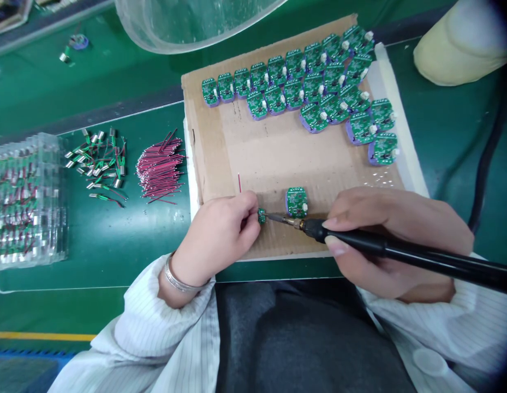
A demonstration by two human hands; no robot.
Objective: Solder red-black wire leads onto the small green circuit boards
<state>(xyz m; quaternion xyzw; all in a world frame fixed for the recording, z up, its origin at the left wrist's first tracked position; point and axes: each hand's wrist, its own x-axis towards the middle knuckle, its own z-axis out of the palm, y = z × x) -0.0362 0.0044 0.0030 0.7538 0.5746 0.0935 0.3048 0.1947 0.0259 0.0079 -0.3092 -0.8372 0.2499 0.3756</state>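
My left hand point(220, 234) is closed in a pinch on a tiny green part point(262, 215) with a thin red wire point(239, 183) sticking up behind the fingers. My right hand point(384, 240) grips a black soldering iron point(400, 252), and its metal tip touches the small part. Both rest on the near edge of a cardboard sheet point(253, 147). A single green circuit board on a purple base point(296, 201) lies just behind the iron's tip.
Several rows of like green boards point(318, 82) fill the cardboard's far right. Left on the green mat lie a bundle of red wires point(161, 169), loose small motors with leads point(100, 161) and a clear tray point(26, 202). A clear tub point(188, 24) stands behind; a pale sleeve point(461, 49) at far right.
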